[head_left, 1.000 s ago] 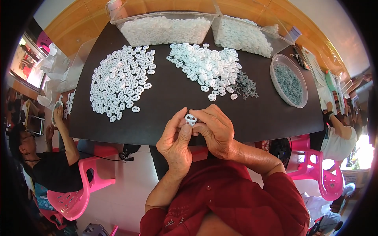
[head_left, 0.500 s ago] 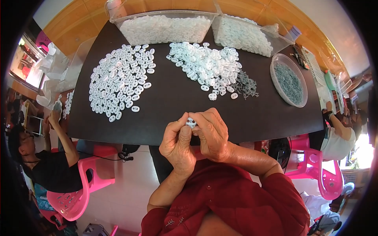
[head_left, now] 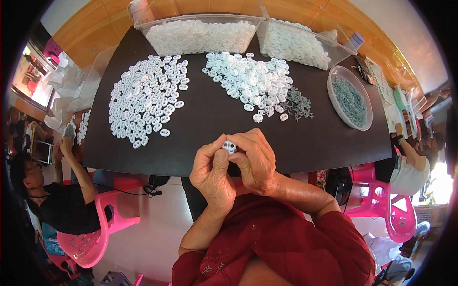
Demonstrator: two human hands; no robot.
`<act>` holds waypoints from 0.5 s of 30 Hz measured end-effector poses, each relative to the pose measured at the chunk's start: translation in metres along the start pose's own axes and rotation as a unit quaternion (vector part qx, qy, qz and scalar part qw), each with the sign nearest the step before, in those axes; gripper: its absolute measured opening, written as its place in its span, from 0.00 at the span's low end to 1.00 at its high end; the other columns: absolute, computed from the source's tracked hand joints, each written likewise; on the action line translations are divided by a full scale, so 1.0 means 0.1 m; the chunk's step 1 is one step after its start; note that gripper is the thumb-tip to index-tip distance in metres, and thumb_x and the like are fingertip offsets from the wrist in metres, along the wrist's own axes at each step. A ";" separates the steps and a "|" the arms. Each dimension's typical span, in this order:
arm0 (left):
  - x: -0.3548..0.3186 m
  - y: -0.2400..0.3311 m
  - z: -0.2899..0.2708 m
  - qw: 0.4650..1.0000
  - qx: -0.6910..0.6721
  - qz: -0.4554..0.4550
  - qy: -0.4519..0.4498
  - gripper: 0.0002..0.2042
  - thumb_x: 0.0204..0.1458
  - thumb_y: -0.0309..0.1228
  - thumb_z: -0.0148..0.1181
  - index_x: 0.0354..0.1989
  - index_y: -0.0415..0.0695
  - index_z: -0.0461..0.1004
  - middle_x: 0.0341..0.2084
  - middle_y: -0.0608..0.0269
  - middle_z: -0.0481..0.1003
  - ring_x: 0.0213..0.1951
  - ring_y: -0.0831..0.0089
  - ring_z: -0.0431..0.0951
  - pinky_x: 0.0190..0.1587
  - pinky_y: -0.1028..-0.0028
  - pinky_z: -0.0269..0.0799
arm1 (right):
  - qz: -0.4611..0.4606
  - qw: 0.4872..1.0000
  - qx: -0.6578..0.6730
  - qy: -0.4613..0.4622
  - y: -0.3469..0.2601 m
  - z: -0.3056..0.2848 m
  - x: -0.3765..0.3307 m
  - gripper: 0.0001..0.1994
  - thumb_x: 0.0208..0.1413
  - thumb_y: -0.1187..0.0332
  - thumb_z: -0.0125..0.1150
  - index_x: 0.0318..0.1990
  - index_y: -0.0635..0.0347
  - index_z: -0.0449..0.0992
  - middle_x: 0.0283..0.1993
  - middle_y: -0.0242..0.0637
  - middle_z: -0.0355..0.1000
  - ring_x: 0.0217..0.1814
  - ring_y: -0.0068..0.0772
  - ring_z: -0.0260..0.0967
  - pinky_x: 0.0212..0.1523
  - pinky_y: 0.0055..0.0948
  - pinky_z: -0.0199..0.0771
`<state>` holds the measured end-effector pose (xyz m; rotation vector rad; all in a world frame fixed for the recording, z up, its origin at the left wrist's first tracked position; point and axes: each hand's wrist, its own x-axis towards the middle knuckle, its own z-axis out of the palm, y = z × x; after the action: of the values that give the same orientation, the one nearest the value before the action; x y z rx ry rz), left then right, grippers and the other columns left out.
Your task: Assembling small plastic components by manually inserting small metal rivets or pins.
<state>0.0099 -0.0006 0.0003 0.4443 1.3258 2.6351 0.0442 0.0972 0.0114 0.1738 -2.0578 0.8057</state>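
Observation:
A small white oval plastic piece with two holes (head_left: 230,147) sits pinched between my two hands, just above the table's near edge. My left hand (head_left: 213,172) closes on its left side with thumb and index finger. From the right, my right hand (head_left: 256,159) grips it with thumb and fingers, hiding part of it. Beyond my hands, similar white pieces lie in a heap (head_left: 253,78) at the middle of the table and in a spread-out group (head_left: 143,97) at the left. Small grey plastic parts (head_left: 299,104) lie beside the middle heap.
On the dark table (head_left: 205,131), two clear bins, a left one (head_left: 200,38) and a right one (head_left: 296,45), hold white pieces. A round clear tub (head_left: 369,119) holds grey parts. Other people sit left (head_left: 62,190) and right (head_left: 410,174) on pink chairs.
Both hands have shifted slightly to the left with the white piece. My right thumb has moved a little, and more of the piece shows.

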 end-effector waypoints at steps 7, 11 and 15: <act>-0.03 0.00 0.03 1.000 0.001 0.019 -0.006 0.11 0.56 0.27 0.55 0.44 0.34 0.72 0.33 0.65 0.70 0.36 0.81 0.68 0.42 0.81 0.65 | -0.030 0.999 -0.027 0.030 0.00 0.03 -0.01 0.12 0.47 0.81 0.56 0.42 0.72 0.70 0.35 0.46 0.70 0.30 0.38 0.67 0.29 0.31 0.68; -0.04 -0.04 0.02 0.997 0.041 0.059 -0.019 0.10 0.57 0.29 0.54 0.43 0.34 0.72 0.30 0.68 0.68 0.33 0.82 0.66 0.39 0.81 0.63 | -0.055 0.996 -0.053 0.040 0.02 0.06 -0.02 0.20 0.37 0.82 0.61 0.43 0.71 0.69 0.34 0.44 0.67 0.29 0.40 0.64 0.27 0.32 0.66; -0.05 -0.07 0.05 0.992 0.082 0.099 -0.005 0.10 0.57 0.29 0.54 0.41 0.35 0.72 0.29 0.69 0.66 0.32 0.83 0.64 0.37 0.81 0.62 | -0.050 0.997 -0.045 0.047 0.01 0.08 -0.05 0.20 0.35 0.83 0.60 0.42 0.71 0.68 0.33 0.44 0.67 0.28 0.39 0.63 0.25 0.31 0.65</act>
<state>0.0161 0.0058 -0.0033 0.6430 1.5781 2.6835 0.0413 0.0929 0.0042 0.1831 -1.9755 0.6470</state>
